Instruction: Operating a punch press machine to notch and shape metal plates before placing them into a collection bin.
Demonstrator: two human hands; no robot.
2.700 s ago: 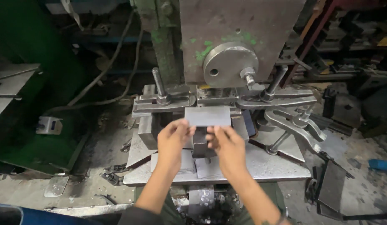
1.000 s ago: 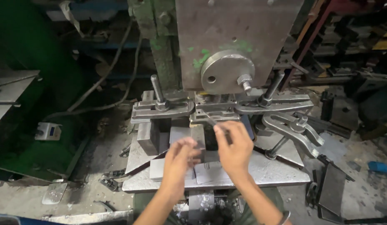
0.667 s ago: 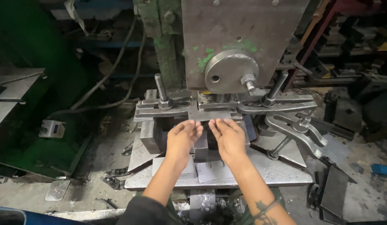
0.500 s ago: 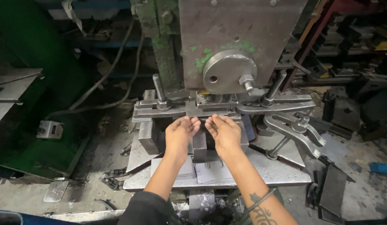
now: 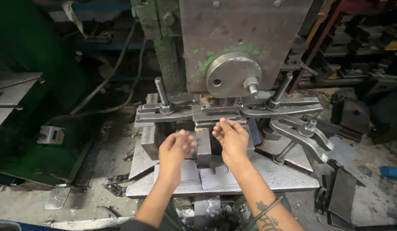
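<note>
At 12 o'clock under the press ram, both empty hands, left hand and right hand, loosely open, risk crushing if it drops.

Clamp bars block above; front table open.

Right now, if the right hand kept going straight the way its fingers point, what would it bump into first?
Probably the flat steel clamp bars of the press tooling. The right hand points up and away toward them, fingertips just below. Depth is hard to judge, so it might slip under them into the dark gap instead.
</note>
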